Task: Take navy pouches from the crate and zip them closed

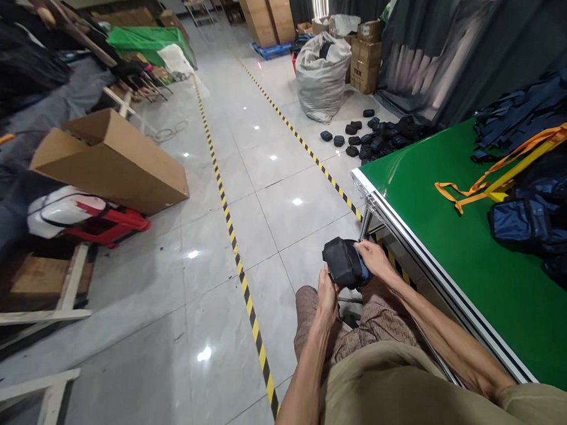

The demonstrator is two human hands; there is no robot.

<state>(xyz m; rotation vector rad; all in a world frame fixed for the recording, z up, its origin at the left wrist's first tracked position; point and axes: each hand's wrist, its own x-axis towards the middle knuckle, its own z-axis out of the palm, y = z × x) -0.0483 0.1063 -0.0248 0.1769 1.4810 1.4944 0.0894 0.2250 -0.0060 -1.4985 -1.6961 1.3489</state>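
A small black and navy fabric pouch is held over my lap, between both hands. My left hand grips its lower left side, with the fingers partly hidden beneath it. On the pouch's upper right edge, my right hand is closed, thumb and fingers pinching the fabric. Farther off, a heap of similar dark pouches lies on the floor. Navy fabric pieces rest on the green-topped table to my right.
Orange strap and a yellow bar cross the table. A large white sack stands beyond the heap, near stacked cartons. To the left are an open cardboard box and a red frame. Striped tape lines the floor.
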